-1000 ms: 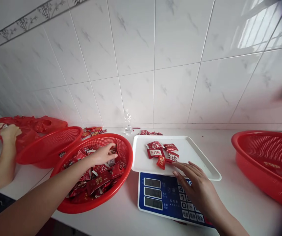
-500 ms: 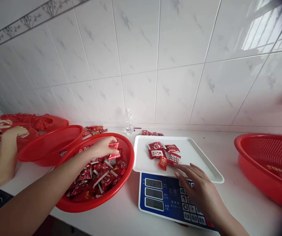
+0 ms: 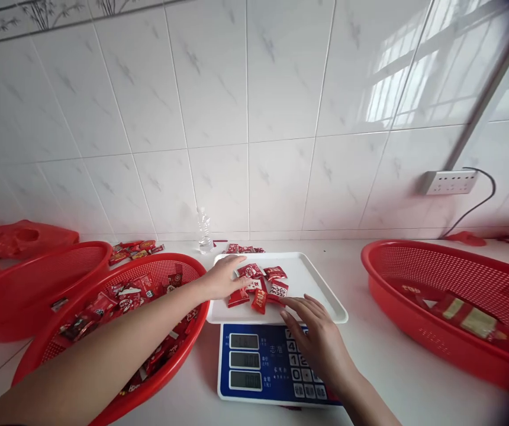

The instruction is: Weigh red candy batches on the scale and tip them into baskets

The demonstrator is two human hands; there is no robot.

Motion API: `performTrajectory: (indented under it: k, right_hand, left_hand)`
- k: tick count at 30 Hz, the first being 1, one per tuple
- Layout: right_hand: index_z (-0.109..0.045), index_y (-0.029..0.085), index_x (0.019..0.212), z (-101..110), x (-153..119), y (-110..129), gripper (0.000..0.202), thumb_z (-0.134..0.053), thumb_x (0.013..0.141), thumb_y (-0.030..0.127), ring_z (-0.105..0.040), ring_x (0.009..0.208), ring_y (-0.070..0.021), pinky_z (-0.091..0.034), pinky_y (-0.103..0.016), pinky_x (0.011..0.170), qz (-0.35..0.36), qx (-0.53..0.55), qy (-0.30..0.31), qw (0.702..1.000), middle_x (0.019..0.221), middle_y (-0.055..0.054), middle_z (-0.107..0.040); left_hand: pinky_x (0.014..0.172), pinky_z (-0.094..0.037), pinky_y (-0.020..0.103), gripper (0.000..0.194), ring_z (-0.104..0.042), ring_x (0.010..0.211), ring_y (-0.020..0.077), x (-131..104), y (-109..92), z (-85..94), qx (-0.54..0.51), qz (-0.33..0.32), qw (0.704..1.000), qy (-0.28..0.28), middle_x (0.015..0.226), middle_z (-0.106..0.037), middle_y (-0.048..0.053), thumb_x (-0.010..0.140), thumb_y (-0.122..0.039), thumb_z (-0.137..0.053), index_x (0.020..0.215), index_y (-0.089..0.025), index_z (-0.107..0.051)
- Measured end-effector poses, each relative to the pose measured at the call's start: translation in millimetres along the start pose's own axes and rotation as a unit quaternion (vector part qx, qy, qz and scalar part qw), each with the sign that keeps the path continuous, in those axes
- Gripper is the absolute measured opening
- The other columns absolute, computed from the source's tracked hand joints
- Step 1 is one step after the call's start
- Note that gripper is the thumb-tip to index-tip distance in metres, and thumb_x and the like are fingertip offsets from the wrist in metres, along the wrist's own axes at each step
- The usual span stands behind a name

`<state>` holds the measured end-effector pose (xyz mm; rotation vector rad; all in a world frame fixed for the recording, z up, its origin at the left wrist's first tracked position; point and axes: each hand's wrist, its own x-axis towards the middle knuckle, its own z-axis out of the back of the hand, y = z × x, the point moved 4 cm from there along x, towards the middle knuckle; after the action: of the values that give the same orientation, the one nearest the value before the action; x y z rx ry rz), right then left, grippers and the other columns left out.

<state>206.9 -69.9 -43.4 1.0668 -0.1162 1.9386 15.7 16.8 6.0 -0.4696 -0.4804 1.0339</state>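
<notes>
My left hand reaches over the white tray, thumb and fingers apart, at the left side of several small red candy packets. A red packet lies just below its thumb. My right hand hovers over the keypad of the blue scale, fingers stretched out and apart. Its index fingertip meets the end of a narrow red packet at the tray's front; I see no grip on it. An orange-red packet and a white-patterned one lie close by.
Under my left forearm stands a red basket of packets, with another red basket beyond it. A red basket at right holds a few packs. A clear bottle and loose packets are near the wall, which carries a socket strip.
My left hand has moved from the packet basket to the tray, where one more packet now lies. My right hand stays by the tray's front. The view has turned right; the other person's hands have left it.
</notes>
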Motion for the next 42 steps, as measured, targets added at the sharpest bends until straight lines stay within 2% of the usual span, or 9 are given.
performTrajectory:
  k: [2, 5, 8, 13, 18, 27, 30, 37, 42]
  right_hand:
    - [-0.058, 0.024, 0.108, 1.1, 0.2, -0.3, 0.021, -0.045, 0.091, 0.03, -0.065, 0.09, -0.019, -0.044, -0.047, 0.093, -0.005, 0.003, -0.008, 1.0, 0.098, -0.004, -0.07]
    - [-0.057, 0.025, 0.109, 2.6, 0.9, 0.5, 0.022, -0.045, 0.092, 0.029, -0.065, 0.091, -0.0183, -0.044, -0.045, 0.093, -0.006, 0.006, -0.008, 1.0, 0.1, -0.003, -0.07]
    - [-0.056, 0.026, 0.11, 4.8, 1.5, 0.1, 0.021, -0.044, 0.092, 0.029, -0.065, 0.09, -0.0175, -0.045, -0.043, 0.092, -0.007, 0.0, -0.016, 1.0, 0.1, -0.002, -0.07]
    - [-0.058, 0.025, 0.102, 6.5, 1.6, -3.7, 0.018, -0.043, 0.092, 0.03, -0.066, 0.084, -0.0186, -0.047, -0.042, 0.086, -0.016, -0.034, -0.049, 0.998, 0.092, -0.001, -0.071]
    - [-0.058, 0.024, 0.101, 5.8, 2.2, -3.6, 0.019, -0.043, 0.092, 0.032, -0.066, 0.085, -0.0196, -0.048, -0.041, 0.084, -0.018, -0.049, -0.052, 0.997, 0.093, -0.001, -0.072]
    - [-0.06, 0.024, 0.098, 9.4, 3.3, -0.9, 0.024, -0.04, 0.093, 0.036, -0.067, 0.086, -0.0213, -0.05, -0.041, 0.083, -0.017, -0.047, -0.051, 0.997, 0.091, -0.002, -0.072]
    - [-0.061, 0.024, 0.097, 9.7, 2.8, -0.7, 0.026, -0.039, 0.093, 0.037, -0.067, 0.086, -0.022, -0.051, -0.041, 0.081, -0.011, -0.047, -0.055, 0.997, 0.09, -0.002, -0.073]
    - [-0.063, 0.025, 0.093, 5.8, -2.2, -7.9, 0.032, -0.037, 0.091, 0.045, -0.066, 0.087, -0.0241, -0.054, -0.039, 0.073, -0.028, -0.038, -0.058, 0.997, 0.086, -0.003, -0.073]
    - [-0.064, 0.025, 0.092, 3.5, -4.5, -11.0, 0.035, -0.037, 0.09, 0.048, -0.065, 0.09, -0.0266, -0.054, -0.039, 0.067, -0.027, -0.052, -0.063, 0.996, 0.083, -0.002, -0.073]
  left_hand:
    - [0.11, -0.021, 0.045, 0.065, -0.022, 0.136, 0.0294, 5.1, -6.7, -14.8, 0.052, -0.005, 0.999, 0.005, 0.147, -0.03, 0.014, 0.08, -0.05, -0.054, 0.135, -0.018, -0.038]
    - [0.109, -0.015, 0.055, 0.085, -0.004, 0.139, 0.0335, 10.4, -13.4, -38.4, 0.101, 0.04, 0.992, 0.065, 0.152, -0.011, 0.016, 0.077, -0.066, -0.047, 0.144, -0.02, -0.021]
    - [0.104, -0.012, 0.064, 0.093, 0.001, 0.138, 0.0369, 17.4, -17.9, -52.0, 0.14, 0.064, 0.983, 0.1, 0.153, -0.005, 0.013, 0.072, -0.074, -0.044, 0.146, -0.027, -0.011]
    - [0.102, -0.021, 0.062, 0.087, -0.01, 0.138, 0.0363, 28.4, -20.1, -57.1, 0.185, 0.006, 0.975, 0.126, 0.151, -0.018, 0.01, 0.069, -0.079, -0.041, 0.142, -0.037, -0.021]
    - [0.097, -0.036, 0.048, 0.084, -0.037, 0.123, 0.0331, 30.8, -23.9, -54.9, 0.225, -0.046, 0.971, 0.072, 0.135, -0.041, 0.012, 0.07, -0.078, -0.039, 0.138, -0.028, -0.034]
    - [0.073, -0.046, 0.034, 0.061, -0.054, 0.096, 0.0272, 34.5, -16.4, -51.4, 0.173, -0.004, 0.985, -0.013, 0.104, -0.049, 0.007, 0.068, -0.077, -0.047, 0.097, -0.024, -0.06]
    - [0.068, -0.046, 0.031, 0.055, -0.056, 0.086, 0.0245, 36.0, -11.0, -50.6, 0.143, 0.02, 0.989, -0.023, 0.098, -0.049, 0.006, 0.064, -0.073, -0.057, 0.082, -0.022, -0.059]
    - [0.068, -0.044, 0.028, 0.042, -0.057, 0.079, 0.0191, 40.5, -3.7, -47.4, 0.084, 0.063, 0.993, -0.047, 0.096, -0.051, 0.004, 0.067, -0.06, -0.065, 0.079, -0.021, -0.058]
    - [0.061, -0.041, 0.027, 0.037, -0.055, 0.07, 0.018, 42.4, 0.3, -31.1, 0.016, 0.076, 0.991, -0.105, 0.072, -0.055, 0.001, 0.069, -0.054, -0.066, 0.067, -0.02, -0.053]
